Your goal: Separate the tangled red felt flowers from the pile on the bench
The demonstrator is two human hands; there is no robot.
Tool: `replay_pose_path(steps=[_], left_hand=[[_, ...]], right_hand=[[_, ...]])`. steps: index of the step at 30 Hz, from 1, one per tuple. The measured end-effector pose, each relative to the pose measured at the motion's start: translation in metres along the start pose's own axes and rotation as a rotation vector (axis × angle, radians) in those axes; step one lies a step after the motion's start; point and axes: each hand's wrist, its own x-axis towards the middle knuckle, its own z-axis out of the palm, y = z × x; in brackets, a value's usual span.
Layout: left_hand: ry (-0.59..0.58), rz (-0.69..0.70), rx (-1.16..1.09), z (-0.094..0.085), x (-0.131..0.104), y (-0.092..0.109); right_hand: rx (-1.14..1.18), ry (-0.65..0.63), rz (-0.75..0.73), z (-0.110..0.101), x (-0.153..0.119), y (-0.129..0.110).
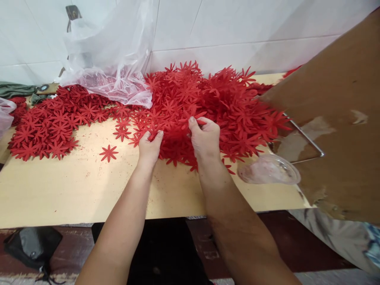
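Both my hands are at the front of a large heap of red flower-shaped pieces (237,114) on the pale tabletop. My left hand (151,145) pinches a red piece between thumb and fingers at the heap's left front. Just right of it, my right hand (204,136) is closed on another red flower piece, held between thumb and curled fingers. Some red petals below and between the hands are blurred. One flower piece (109,153) lies by itself on the table, left of my left hand. A second, darker red pile (50,126) lies farther left.
A clear plastic bag (109,67) hangs over the back of the piles. A clear plastic container (269,170) sits at the right front, beside a large brown board (335,118) with a metal bracket (307,136). White tiles line the back.
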Motion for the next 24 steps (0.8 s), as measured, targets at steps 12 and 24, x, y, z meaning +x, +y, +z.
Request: replay_pose_path(steps=[12, 24], left_hand=[[-0.087, 0.002, -0.027, 0.002, -0.006, 0.007], [-0.166, -0.019, -0.048, 0.004, -0.009, 0.008]], right_hand=[[0.007, -0.195, -0.016, 0.002, -0.009, -0.001], [-0.033, -0.288, -0.021, 0.003, -0.015, -0.005]])
